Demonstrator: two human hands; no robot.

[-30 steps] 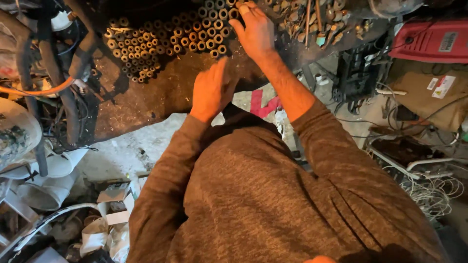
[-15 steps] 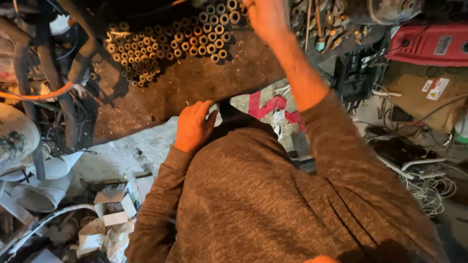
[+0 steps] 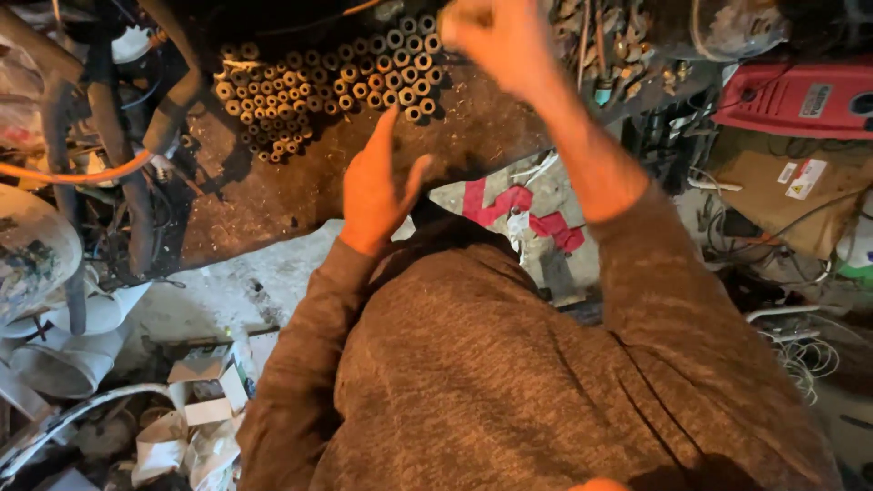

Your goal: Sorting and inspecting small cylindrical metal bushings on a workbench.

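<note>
Since half a second ago left hand has risen off the bench edge, fingers loosely spread and empty, forefinger toward the upright short metal tubes packed close on the rusty bench; right hand blurred above them, grip unreadable.

My left hand hovers open over the rusty tabletop; at 1 o'clock my right hand, blurred, sits beside the stacked tubes.
</note>
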